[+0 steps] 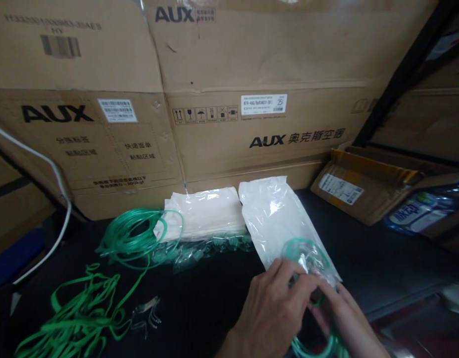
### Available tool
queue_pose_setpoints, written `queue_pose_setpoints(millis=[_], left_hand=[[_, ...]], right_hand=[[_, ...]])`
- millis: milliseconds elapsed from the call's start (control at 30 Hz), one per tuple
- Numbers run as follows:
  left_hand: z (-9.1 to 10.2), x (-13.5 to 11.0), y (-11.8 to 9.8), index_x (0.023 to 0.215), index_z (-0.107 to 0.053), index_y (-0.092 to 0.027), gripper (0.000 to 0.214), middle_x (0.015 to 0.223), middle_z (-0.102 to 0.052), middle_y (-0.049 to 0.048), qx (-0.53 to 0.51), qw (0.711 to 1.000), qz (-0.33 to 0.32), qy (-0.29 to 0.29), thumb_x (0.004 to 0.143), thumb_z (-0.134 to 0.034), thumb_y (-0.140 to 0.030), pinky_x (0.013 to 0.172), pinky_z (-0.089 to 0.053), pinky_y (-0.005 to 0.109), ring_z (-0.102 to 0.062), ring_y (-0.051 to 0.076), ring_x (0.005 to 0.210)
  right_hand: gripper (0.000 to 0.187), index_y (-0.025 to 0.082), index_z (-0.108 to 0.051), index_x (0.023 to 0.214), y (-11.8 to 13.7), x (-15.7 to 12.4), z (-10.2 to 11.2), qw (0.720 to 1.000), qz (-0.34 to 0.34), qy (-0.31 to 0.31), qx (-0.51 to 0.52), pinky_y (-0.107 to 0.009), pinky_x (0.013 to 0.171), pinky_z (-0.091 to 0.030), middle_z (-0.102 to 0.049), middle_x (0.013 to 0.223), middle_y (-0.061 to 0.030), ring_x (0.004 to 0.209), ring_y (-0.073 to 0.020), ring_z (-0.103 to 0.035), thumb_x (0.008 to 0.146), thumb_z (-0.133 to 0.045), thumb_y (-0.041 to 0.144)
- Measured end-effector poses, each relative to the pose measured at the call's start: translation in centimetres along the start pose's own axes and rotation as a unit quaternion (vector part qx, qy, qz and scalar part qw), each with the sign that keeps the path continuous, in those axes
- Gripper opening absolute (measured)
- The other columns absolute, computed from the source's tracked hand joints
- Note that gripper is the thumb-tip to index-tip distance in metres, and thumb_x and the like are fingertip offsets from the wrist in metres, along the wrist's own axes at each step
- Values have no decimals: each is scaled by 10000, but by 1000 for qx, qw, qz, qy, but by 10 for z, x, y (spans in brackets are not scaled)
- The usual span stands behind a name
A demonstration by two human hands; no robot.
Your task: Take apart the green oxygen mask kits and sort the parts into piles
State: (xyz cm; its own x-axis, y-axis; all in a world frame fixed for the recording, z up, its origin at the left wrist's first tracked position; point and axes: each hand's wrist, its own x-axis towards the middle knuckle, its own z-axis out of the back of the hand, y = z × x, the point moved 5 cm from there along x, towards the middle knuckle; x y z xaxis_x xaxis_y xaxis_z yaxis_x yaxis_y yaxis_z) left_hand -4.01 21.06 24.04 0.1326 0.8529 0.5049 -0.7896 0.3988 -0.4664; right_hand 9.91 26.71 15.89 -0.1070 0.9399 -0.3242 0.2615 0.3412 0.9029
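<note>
My left hand and my right hand meet over the black table, fingers closed around a coil of clear green tubing. At the top of this bundle, a clear, shiny plastic piece rises above my fingers; its exact kind is hard to make out. Behind it lies a white plastic pouch, partly covered by the bundle. A stack of white pouches sits to its left. Clear green-tinted parts in plastic wrap lie along the front of that stack.
More green tubing lies coiled at left. Nearer are a tangle of green elastic straps and several thin metal strips. Large AUX cartons wall the back. An opened small carton and a blue bottle stand right.
</note>
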Motion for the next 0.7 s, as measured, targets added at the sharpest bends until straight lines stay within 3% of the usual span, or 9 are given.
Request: queue_pose_setpoints(millis=[100, 200, 267, 400, 500, 567, 700], left_hand=[[-15, -2, -8, 1159, -604, -256, 149, 1144, -697, 4, -27, 999, -3, 30, 1040, -586, -169, 783, -626, 284, -698, 198, 1029], [-36, -2, -18, 1174, -591, -265, 177, 1168, -685, 1, -25, 998, -2, 62, 1020, -625, -184, 750, -643, 298, -701, 211, 1042], [-53, -1, -26, 1180, -579, -254, 176, 1187, -675, 16, 1, 997, 23, 76, 1021, -614, -185, 703, -660, 332, -697, 241, 1069], [-80, 4, -42, 1181, -557, -215, 142, 1204, -664, 46, 41, 993, 65, 94, 1043, -563, -186, 699, -680, 390, -683, 279, 1111], [-84, 12, -45, 1196, -554, -224, 151, 1212, -662, 41, 39, 989, 91, 107, 1052, -545, -178, 754, -675, 377, -675, 264, 1127], [-81, 18, -43, 1220, -552, -223, 178, 1237, -654, 49, 33, 987, 99, 119, 1048, -550, -176, 771, -674, 379, -664, 267, 1145], [-75, 26, -39, 1207, -571, -217, 170, 1222, -648, 44, 7, 989, 66, 132, 1038, -586, -226, 757, -675, 370, -655, 260, 1137]], right_hand=[[277, 243, -695, 1229, 2, 0, 13, 1000, 6, -6, 7, -430, 866, -612, -710, 1270, -79, 1058, -254, -710, 993, -699, 388], [293, 264, -671, 1274, 7, 1, 29, 1000, 2, -6, 18, -444, 894, -603, -675, 1334, -86, 1110, -258, -690, 1013, -672, 397], [267, 250, -725, 1174, 10, 1, 43, 1000, -6, -6, 24, -455, 903, -603, -727, 1272, -92, 1097, -268, -710, 988, -683, 437], [147, 261, -828, 847, 5, -1, 75, 992, -75, -33, 96, -493, 899, -634, -854, 906, -62, 934, -330, -794, 787, -779, 386], [250, 297, -857, 909, -6, -11, 89, 983, -98, -71, 140, -507, 917, -639, -863, 864, -53, 841, -322, -817, 841, -722, 496], [371, 300, -861, 954, -13, -19, 86, 985, -75, -50, 149, -524, 952, -628, -864, 954, -73, 886, -328, -817, 890, -655, 602], [261, 344, -852, 1008, -20, -25, 71, 987, 8, -8, 160, -489, 1009, -608, -842, 1123, -38, 1017, -307, -799, 851, -758, 531]])
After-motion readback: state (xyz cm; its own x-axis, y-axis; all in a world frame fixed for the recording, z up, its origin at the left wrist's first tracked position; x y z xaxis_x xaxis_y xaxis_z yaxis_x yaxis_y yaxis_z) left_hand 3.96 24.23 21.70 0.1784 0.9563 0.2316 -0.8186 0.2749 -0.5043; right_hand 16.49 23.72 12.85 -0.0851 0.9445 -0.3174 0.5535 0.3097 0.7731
